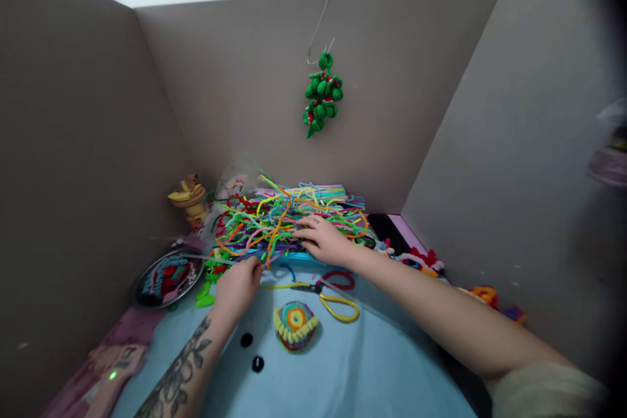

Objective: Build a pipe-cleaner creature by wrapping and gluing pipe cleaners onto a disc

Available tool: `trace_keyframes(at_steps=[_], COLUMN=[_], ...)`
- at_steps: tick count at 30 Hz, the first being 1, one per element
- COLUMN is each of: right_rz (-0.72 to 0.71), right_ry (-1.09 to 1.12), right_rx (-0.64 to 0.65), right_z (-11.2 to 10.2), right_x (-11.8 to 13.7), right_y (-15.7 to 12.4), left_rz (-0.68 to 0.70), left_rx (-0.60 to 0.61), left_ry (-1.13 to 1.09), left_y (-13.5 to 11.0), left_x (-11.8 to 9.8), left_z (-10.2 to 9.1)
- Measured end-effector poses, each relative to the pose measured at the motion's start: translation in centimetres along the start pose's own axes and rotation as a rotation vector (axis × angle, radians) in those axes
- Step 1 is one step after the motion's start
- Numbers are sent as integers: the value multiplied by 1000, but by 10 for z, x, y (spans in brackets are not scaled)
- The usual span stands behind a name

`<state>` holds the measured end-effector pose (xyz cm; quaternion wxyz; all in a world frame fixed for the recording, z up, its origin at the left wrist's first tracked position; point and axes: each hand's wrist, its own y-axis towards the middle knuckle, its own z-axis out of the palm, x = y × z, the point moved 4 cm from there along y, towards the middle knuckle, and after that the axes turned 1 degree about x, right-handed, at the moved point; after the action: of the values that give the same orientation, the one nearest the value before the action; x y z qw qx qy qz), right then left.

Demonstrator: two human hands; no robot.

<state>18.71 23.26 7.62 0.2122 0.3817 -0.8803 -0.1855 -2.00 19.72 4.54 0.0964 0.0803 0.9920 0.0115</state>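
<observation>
In the head view, your right hand [323,241] lies flat, fingers spread, on top of the tangled heap of multicoloured fuzzy pipe cleaners [289,212] at the back of the pale blue table cover [353,372]. Your left hand [240,284] is curled at the heap's near edge; I cannot tell whether it pinches a strand. No strand is pulled clear, so I judge the picking barely begun. A round, multicoloured woven pipe-cleaner disc [295,324] lies near your left hand, close to the yellow-and-red-handled scissors [316,288].
</observation>
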Motion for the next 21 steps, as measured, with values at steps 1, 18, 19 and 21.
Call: trace_keyframes(at_steps=[1,18,19,21], right_rz=[-12,55,59,78], right_ry=[-17,-413,-417,-415], right_rx=[11,346,355,374], right_z=[0,35,38,47], right_x=[3,-38,-42,-48], right_y=[-1,23,24,27], left_rz=[5,-214,-249,-303], left_rx=[-10,-409,-472,-632], left_ry=[1,120,93,-18], left_y=[-1,-10,-18,-39], left_x=[-1,80,91,109], left_z=[-1,-101,-111,-128])
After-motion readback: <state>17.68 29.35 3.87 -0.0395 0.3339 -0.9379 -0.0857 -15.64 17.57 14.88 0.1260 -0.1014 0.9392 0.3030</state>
